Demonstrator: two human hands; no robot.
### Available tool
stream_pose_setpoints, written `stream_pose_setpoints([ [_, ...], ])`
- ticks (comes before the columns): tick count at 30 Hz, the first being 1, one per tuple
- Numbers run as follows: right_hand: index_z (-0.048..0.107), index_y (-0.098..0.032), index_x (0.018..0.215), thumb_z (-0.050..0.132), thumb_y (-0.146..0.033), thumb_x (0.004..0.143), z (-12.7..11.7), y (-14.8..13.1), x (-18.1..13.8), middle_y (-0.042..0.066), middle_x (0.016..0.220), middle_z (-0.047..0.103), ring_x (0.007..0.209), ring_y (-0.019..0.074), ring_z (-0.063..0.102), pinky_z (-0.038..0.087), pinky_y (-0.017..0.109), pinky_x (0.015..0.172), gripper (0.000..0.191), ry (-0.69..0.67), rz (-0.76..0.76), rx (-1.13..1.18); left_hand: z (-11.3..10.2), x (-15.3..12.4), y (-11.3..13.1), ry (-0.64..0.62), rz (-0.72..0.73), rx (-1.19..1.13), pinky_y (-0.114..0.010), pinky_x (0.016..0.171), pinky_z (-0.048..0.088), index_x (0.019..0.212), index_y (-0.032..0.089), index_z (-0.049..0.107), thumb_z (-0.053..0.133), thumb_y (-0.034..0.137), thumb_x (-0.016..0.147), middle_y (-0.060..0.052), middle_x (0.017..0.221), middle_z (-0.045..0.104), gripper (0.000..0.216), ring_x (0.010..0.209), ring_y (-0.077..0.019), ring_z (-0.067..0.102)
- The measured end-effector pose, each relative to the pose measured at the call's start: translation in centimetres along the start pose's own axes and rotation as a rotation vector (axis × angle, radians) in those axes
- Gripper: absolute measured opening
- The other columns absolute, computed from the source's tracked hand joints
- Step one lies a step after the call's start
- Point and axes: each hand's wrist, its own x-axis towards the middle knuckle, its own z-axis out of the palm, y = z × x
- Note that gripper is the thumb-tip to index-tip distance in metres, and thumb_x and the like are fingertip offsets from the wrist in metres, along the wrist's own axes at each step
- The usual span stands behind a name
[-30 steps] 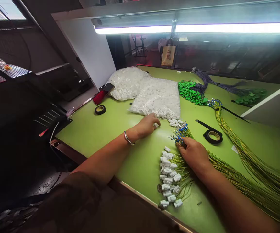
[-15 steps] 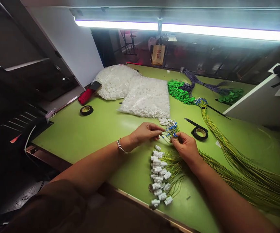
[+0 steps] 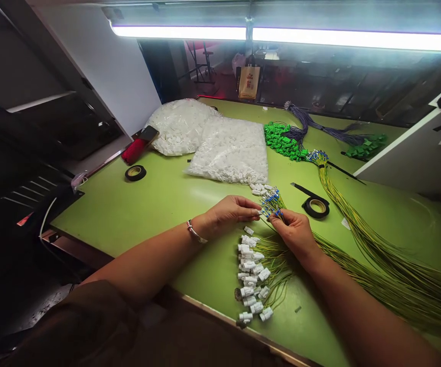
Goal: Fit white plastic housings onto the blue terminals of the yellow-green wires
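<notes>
My left hand (image 3: 237,209) is closed in a pinch, with a small white connector, mostly hidden, at its fingertips. Beside it, my right hand (image 3: 292,232) grips yellow-green wires near their blue-sleeved metal terminals (image 3: 271,201). A thin wire runs between the fingertips of both hands. Below the hands lies a column of white connectors (image 3: 249,265) with wires attached, and one loose white connector (image 3: 248,230) sits at its top. The long wire bundle (image 3: 350,272) trails from under my right hand toward the right.
Clear bags of white connectors (image 3: 230,150) stand behind, with loose connectors (image 3: 259,188) at the corner. Black tape rolls lie at right (image 3: 315,207) and left (image 3: 135,173). Green connectors (image 3: 283,142), a second wire bundle (image 3: 329,186) and a red item with a dark phone-like slab (image 3: 139,145) are farther back.
My left fingertips have moved slightly right, closer to the terminals and my right hand. The view has shifted a little; both hands keep their pinch.
</notes>
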Motion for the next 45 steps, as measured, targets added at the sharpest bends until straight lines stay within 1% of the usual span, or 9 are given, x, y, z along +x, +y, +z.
stream_pose_setpoints([
  [9, 0.052, -0.017, 0.054, 0.055, -0.032, 0.074, 0.1, 0.7, 0.0, -0.003, 0.051, 0.038, 0.052, 0.0096, 0.034, 0.030, 0.023, 0.050, 0.026, 0.028, 0.015, -0.020, -0.1, 0.0, 0.3, 0.006, -0.021, 0.031, -0.025, 0.075, 0.052, 0.083, 0.008, 0.069, 0.083, 0.022, 0.058, -0.008, 0.077, 0.070, 0.032, 0.074, -0.0145, 0.067],
  [13, 0.055, -0.016, 0.055, 0.055, -0.029, 0.072, 0.1, 0.6, 0.1, -0.004, 0.052, 0.041, 0.052, 0.0095, 0.036, 0.032, 0.023, 0.051, 0.021, -0.016, 0.034, 0.001, 0.4, 0.0, 0.1, 0.069, 0.090, 0.182, -0.026, 0.069, 0.051, 0.081, 0.008, 0.069, 0.082, 0.026, 0.057, -0.008, 0.074, 0.070, 0.033, 0.068, -0.0136, 0.065],
  [18, 0.056, -0.016, 0.054, 0.055, -0.030, 0.069, -0.1, 0.4, 0.4, -0.003, 0.051, 0.043, 0.052, 0.0098, 0.038, 0.033, 0.024, 0.052, 0.020, -0.049, 0.079, 0.059, 1.3, 0.4, -0.4, 0.092, 0.274, 0.310, -0.027, 0.074, 0.051, 0.071, 0.009, 0.070, 0.082, 0.023, 0.054, -0.007, 0.073, 0.070, 0.025, 0.068, -0.0124, 0.063],
  [29, 0.048, -0.018, 0.055, 0.052, -0.025, 0.069, 0.0, 0.8, 0.4, -0.004, 0.053, 0.040, 0.053, 0.0095, 0.034, 0.030, 0.022, 0.051, 0.016, -0.114, -0.016, -0.105, 1.5, 1.2, -1.5, 0.085, 0.264, 0.250, -0.026, 0.071, 0.051, 0.066, 0.009, 0.067, 0.079, 0.019, 0.053, -0.004, 0.068, 0.068, 0.021, 0.064, -0.0110, 0.063],
  [32, 0.047, -0.018, 0.053, 0.055, -0.028, 0.069, -0.1, 0.4, 0.5, -0.004, 0.051, 0.040, 0.051, 0.0089, 0.033, 0.028, 0.022, 0.048, 0.021, -0.127, -0.002, -0.064, 1.1, 0.3, 0.0, -0.013, 0.171, 0.373, -0.023, 0.064, 0.050, 0.068, 0.009, 0.068, 0.078, 0.019, 0.056, -0.004, 0.065, 0.068, 0.019, 0.059, -0.0103, 0.061],
  [37, 0.049, -0.017, 0.053, 0.058, -0.039, 0.073, 0.1, 0.2, 0.6, -0.004, 0.049, 0.036, 0.048, 0.0086, 0.030, 0.025, 0.023, 0.044, 0.030, 0.009, 0.060, 0.045, -0.5, -1.0, 3.0, -0.357, 0.053, 0.824, -0.022, 0.062, 0.048, 0.078, 0.010, 0.073, 0.073, 0.023, 0.064, -0.007, 0.072, 0.071, 0.019, 0.063, -0.0132, 0.063],
  [39, 0.053, -0.017, 0.055, 0.057, -0.041, 0.074, 0.3, 0.5, 0.5, -0.004, 0.050, 0.038, 0.048, 0.0089, 0.031, 0.026, 0.023, 0.045, 0.032, 0.016, 0.035, -0.001, -1.0, -0.2, 3.2, -0.210, 0.208, 0.925, -0.024, 0.066, 0.048, 0.081, 0.011, 0.073, 0.068, 0.024, 0.071, -0.007, 0.077, 0.071, 0.017, 0.069, -0.0146, 0.063],
  [42, 0.059, -0.016, 0.060, 0.056, -0.041, 0.075, 0.4, 0.7, 0.2, -0.003, 0.050, 0.044, 0.049, 0.0093, 0.035, 0.028, 0.023, 0.048, 0.030, -0.010, -0.012, -0.179, -1.6, 2.3, 2.2, 0.228, 0.575, 1.097, -0.030, 0.083, 0.046, 0.093, 0.013, 0.070, 0.059, 0.016, 0.078, -0.009, 0.093, 0.069, 0.019, 0.087, -0.0170, 0.061],
  [45, 0.067, -0.018, 0.073, 0.058, -0.039, 0.072, -0.1, 0.5, 0.2, -0.003, 0.052, 0.050, 0.050, 0.0100, 0.040, 0.029, 0.023, 0.049, 0.023, -0.063, 0.006, -0.335, -1.8, 4.4, 0.8, 0.256, 0.781, 1.370, -0.036, 0.092, 0.041, 0.102, 0.015, 0.068, 0.057, 0.014, 0.080, -0.009, 0.103, 0.064, 0.025, 0.099, -0.0195, 0.054],
])
